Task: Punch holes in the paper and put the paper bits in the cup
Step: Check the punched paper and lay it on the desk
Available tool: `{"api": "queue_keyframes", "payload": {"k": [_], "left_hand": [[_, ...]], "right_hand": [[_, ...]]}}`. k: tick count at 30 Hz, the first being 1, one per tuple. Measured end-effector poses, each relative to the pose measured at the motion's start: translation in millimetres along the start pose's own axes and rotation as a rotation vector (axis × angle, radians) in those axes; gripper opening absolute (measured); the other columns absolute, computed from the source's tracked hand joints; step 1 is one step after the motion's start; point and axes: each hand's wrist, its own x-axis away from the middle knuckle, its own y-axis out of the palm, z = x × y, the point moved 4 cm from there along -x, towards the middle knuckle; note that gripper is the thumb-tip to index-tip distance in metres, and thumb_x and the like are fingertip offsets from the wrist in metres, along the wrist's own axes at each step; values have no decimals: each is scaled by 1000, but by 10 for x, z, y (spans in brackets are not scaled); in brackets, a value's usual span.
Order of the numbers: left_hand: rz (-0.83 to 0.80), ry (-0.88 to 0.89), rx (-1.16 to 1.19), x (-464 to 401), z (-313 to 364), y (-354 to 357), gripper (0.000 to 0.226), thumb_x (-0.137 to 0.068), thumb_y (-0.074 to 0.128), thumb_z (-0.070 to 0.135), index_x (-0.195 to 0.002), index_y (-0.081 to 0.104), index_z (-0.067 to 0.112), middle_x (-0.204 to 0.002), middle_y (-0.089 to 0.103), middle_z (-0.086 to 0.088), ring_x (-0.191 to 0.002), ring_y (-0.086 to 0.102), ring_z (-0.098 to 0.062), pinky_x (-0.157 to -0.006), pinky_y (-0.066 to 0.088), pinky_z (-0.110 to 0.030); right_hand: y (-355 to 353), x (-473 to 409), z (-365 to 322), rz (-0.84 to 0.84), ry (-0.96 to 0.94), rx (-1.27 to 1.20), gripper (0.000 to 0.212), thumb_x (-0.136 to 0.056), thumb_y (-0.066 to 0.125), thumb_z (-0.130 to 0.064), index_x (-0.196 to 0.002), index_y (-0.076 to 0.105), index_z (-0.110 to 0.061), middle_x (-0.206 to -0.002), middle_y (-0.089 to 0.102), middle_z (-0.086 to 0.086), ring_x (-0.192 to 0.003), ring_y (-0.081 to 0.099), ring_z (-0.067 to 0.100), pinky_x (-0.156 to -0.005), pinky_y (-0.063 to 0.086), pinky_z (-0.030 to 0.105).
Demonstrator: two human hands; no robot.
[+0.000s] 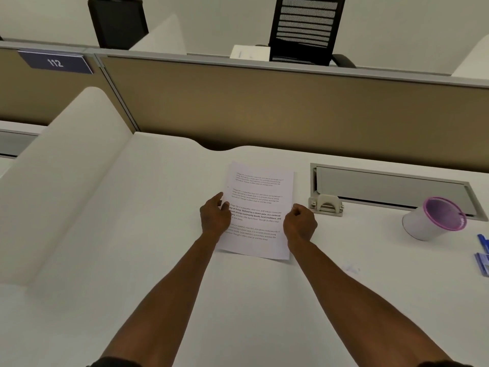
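Note:
A printed sheet of paper [260, 205] lies on the white desk [158, 234] in the middle of the head view. My left hand [214, 217] pinches the sheet's left edge with thumb and fingers. My right hand [300, 224] has curled fingers at the sheet's right edge and appears to pinch it. A beige hole punch [326, 205] stands just right of the paper, close to my right hand. Further right stands a white cup [434, 221] with a pink rim, and I cannot see anything inside it.
A metal cable tray lid [391, 186] is set into the desk behind the punch and cup. Blue pens [483, 256] lie at the right edge. A tan partition [264, 109] closes the desk's back, a white divider [66, 168] its left side.

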Motion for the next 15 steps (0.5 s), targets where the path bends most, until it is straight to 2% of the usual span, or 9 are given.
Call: {"api": "queue_keyframes", "payload": {"k": [1, 3, 5, 8, 12, 15], "left_hand": [[5, 6, -2, 4, 1, 12, 43, -97, 59, 19, -138, 56, 9, -131, 64, -13, -119, 61, -26, -103, 44, -32], [21, 19, -13, 16, 9, 32, 44, -95, 61, 19, -136, 57, 4, -134, 62, -16, -122, 60, -28, -106, 42, -32], [30, 28, -47, 34, 20, 47, 45, -94, 62, 20, -135, 57, 2, -134, 61, -17, -124, 58, -30, -109, 41, -34], [39, 31, -62, 61, 34, 68, 48, -94, 63, 23, -136, 55, 1, -135, 59, -18, -127, 55, -31, -111, 41, -38], [39, 30, -77, 87, 32, 102, 50, -95, 61, 25, -138, 53, 1, -137, 57, -18, -130, 51, -31, -112, 37, -36], [35, 24, -86, 88, 18, 120, 51, -95, 61, 26, -139, 52, 1, -137, 58, -17, -131, 51, -31, -112, 35, -35]], "right_hand": [[-17, 7, 2, 11, -13, 14, 25, -91, 48, -3, -89, 72, -9, -95, 71, 8, -93, 64, 25, -82, 50, 30], [-48, 32, -15, 25, -44, 37, 29, -91, 51, -2, -110, 73, -6, -114, 72, 9, -108, 65, 27, -94, 49, 32], [-56, 42, -26, 23, -68, 52, 30, -91, 52, -1, -112, 72, -6, -116, 71, 11, -111, 64, 28, -96, 49, 33], [-72, 57, -41, 28, -92, 78, 26, -90, 53, -1, -105, 73, -2, -111, 73, 12, -107, 65, 30, -94, 49, 34], [-76, 61, -47, 9, -104, 80, 24, -90, 52, 0, -102, 72, 1, -107, 73, 15, -104, 66, 31, -93, 50, 36], [-52, 50, -46, -42, -120, 111, 31, -92, 50, -1, -116, 69, -2, -121, 68, 13, -115, 61, 28, -100, 46, 32]]}}
